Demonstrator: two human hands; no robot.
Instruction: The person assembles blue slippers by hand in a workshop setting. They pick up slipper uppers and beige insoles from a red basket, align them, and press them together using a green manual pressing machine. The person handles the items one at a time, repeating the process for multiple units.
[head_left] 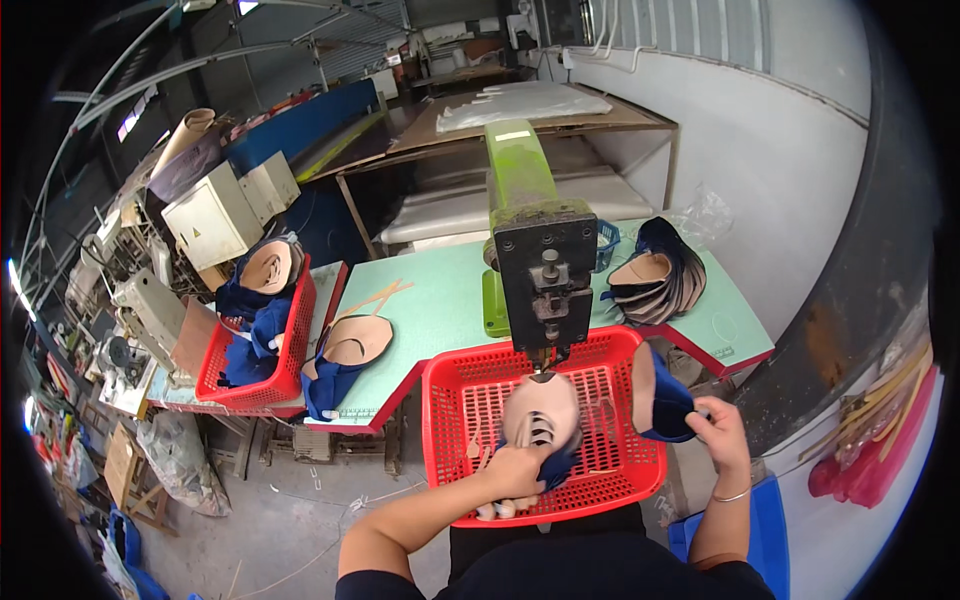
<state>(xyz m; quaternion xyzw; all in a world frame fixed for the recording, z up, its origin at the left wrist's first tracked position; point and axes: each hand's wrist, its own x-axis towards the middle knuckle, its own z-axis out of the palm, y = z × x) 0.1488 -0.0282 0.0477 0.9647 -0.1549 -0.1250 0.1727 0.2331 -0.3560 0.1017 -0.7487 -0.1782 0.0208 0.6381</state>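
My left hand (515, 472) grips a tan-lined, dark blue shoe upper (541, 412) and holds it under the head of a green and black press machine (541, 268). The piece hangs over a red plastic basket (450, 380) in front of me. My right hand (722, 428) holds a second dark blue shoe upper (660, 395) upright at the basket's right rim.
A stack of finished uppers (655, 275) lies on the pale green table (440, 300) to the right of the machine. More uppers (345, 355) lie at the table's left edge, beside another red basket (295, 345) full of them. A white wall rises on the right.
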